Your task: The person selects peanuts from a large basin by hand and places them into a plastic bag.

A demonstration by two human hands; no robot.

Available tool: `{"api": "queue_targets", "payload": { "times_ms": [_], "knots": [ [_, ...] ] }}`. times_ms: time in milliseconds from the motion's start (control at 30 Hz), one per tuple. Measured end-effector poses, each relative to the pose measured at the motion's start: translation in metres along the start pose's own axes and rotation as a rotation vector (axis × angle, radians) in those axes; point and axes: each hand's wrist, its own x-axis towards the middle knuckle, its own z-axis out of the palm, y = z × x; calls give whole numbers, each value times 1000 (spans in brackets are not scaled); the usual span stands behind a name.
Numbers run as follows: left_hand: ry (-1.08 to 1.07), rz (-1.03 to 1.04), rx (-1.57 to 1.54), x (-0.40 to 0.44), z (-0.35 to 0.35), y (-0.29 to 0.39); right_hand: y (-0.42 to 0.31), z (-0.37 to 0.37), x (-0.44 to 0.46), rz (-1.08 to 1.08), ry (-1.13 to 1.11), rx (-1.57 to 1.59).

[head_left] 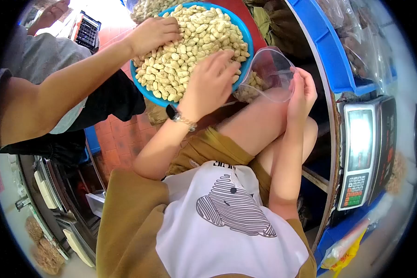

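Note:
A round blue basin [246, 34] holds a heap of peanuts in their shells [171, 69]. My left hand [211, 83], with a dark watch and a bracelet on its wrist, rests on the peanuts at the basin's lower right, its fingers spread. A clear plastic bag [271, 65] hangs beside the basin with its mouth open and some peanuts at its bottom. On the bag's right edge, my right hand [302, 88] is closed in a pinch. Another person's hand [156, 34] reaches into the peanuts from the left.
At the right are a digital scale [359, 139] and a blue tray [329, 60] with plastic bags. Another bag of peanuts [148, 9] stands behind the basin. A co-worker's arm [78, 78] crosses the left side. A yellow bag [350, 255] lies at lower right.

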Motion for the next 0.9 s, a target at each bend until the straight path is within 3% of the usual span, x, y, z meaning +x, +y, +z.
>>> {"api": "queue_targets", "payload": {
  "times_ms": [100, 367, 900],
  "knots": [
    [-44, 73, -33, 10, 7, 10, 5, -3, 1, -6, 5, 6],
    [3, -350, 336, 14, 29, -14, 5, -4, 0, 16, 4, 13],
    [47, -386, 322, 14, 21, -36, 1, -3, -2, 44, 10, -6]
  ]
}}
